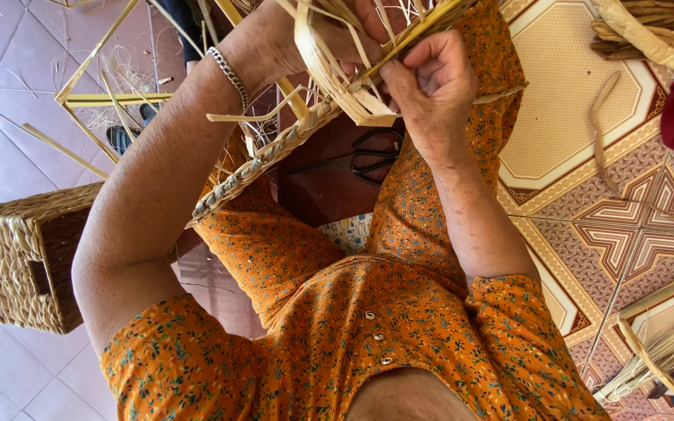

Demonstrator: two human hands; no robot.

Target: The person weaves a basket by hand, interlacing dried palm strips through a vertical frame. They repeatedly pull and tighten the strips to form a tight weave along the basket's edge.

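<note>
Currently: right hand [431,82] fingers pinched on flat straw strip [352,97] | left hand [274,39] grips woven work, finger state partly hidden | braided edge [263,160] over lap | strip looks light, springy, brittle; hold near weave | scissors [368,156] below.

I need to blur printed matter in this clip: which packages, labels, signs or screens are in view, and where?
None that is clearly one.
Pale patch with small blue and yellow prints, between the knees below the scissors: too little shows to tell what it is.
Woven basket, left on the tiled floor: boxy, tan, no label showing.
Straw strands at the right hand: bare.
</note>
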